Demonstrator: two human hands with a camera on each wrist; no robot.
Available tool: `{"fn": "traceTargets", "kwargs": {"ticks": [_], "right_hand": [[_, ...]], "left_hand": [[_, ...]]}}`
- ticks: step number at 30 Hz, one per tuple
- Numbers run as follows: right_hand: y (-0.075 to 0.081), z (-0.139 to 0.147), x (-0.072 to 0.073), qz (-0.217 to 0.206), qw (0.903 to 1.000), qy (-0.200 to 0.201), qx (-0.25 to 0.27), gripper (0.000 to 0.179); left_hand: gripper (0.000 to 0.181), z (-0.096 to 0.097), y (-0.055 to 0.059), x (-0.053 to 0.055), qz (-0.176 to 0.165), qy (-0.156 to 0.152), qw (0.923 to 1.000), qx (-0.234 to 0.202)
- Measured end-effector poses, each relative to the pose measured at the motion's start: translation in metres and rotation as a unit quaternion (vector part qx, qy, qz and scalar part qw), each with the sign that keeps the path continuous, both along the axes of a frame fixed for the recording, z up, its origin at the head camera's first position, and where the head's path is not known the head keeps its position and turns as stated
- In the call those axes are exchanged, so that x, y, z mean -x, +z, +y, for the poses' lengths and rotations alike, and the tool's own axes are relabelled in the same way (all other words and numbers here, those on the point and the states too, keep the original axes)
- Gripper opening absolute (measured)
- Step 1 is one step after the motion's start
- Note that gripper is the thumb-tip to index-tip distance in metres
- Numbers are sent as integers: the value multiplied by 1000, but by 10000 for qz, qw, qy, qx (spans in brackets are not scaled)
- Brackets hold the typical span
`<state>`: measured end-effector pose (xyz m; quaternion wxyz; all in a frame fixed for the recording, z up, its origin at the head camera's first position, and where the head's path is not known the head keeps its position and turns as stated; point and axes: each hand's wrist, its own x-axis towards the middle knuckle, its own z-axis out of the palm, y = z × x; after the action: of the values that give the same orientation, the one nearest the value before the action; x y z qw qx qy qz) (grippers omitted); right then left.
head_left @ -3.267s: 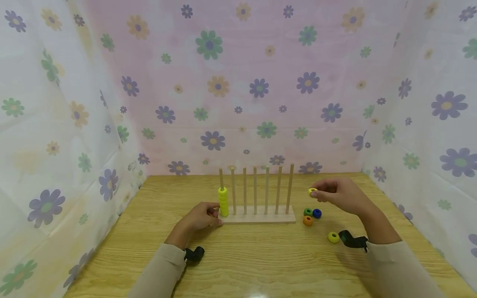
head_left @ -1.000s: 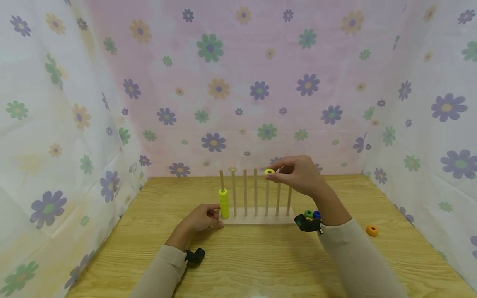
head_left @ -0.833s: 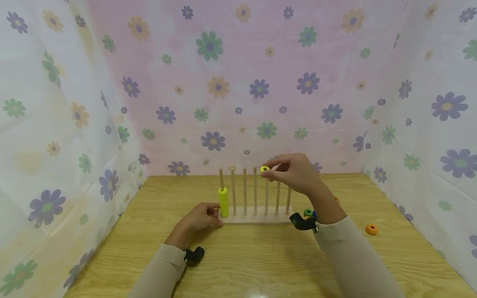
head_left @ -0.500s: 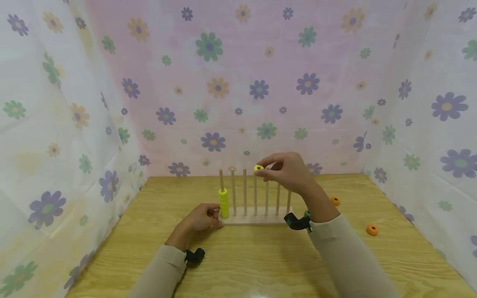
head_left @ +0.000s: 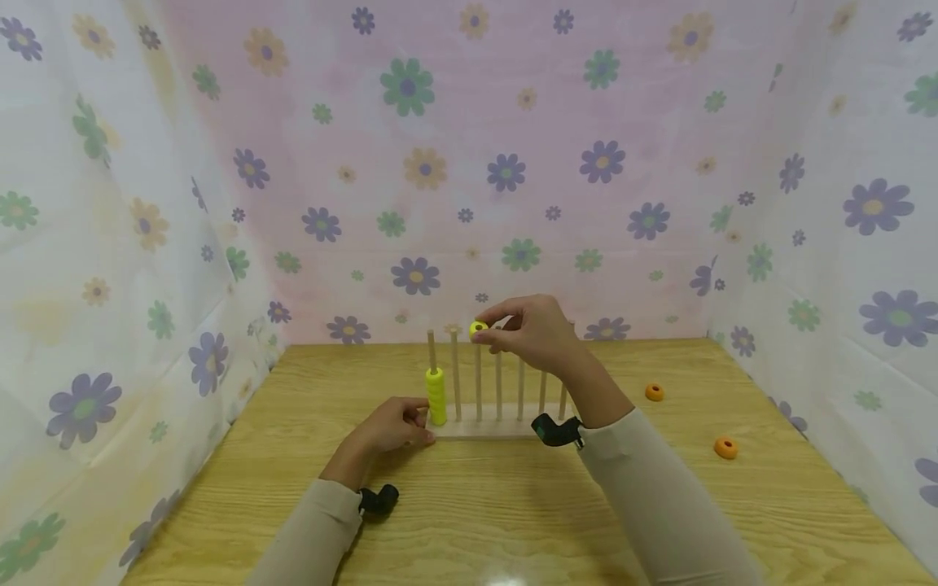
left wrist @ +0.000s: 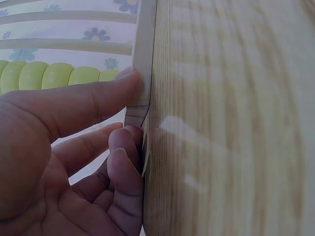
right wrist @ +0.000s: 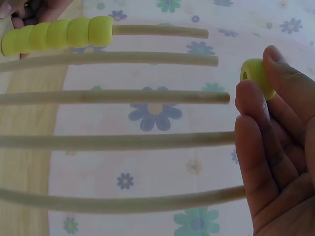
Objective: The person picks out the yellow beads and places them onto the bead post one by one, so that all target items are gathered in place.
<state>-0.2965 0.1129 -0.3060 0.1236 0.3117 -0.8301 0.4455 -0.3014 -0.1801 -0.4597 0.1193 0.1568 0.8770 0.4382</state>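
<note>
A wooden peg rack stands on the table with a row of upright pegs. On its leftmost peg sits a stack of yellow beads, and bare peg sticks out above them. My left hand grips the rack's left end, thumb on the front edge of the base and fingers curled at its end. My right hand pinches a single yellow bead between thumb and fingers. In the head view that bead overlaps the top of the third peg from the left; the right wrist view shows it apart from the peg tips.
Two orange beads lie on the wooden table to the right. A black wrist camera overlaps the rack's right end. Flowered cloth walls in the table at the back and sides.
My right hand has carried the yellow bead leftward from beyond the rack's right side to the third peg's top. Its forearm now hides the green and blue beads. My left hand stays put.
</note>
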Motion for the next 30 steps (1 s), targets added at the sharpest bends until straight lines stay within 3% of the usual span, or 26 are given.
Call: {"fn": "traceTargets", "kwargs": {"ticks": [19, 24, 30], "right_hand": [[6, -27, 1, 260, 9994, -46, -224, 25], [7, -34, 3, 486, 9979, -302, -287, 25], [8, -42, 6, 778, 9962, -298, -267, 25]], "left_hand": [[64, -1, -4, 2, -107, -126, 9997, -178], [63, -2, -5, 2, -71, -169, 9997, -154], [65, -3, -3, 2, -57, -185, 9997, -140]]}}
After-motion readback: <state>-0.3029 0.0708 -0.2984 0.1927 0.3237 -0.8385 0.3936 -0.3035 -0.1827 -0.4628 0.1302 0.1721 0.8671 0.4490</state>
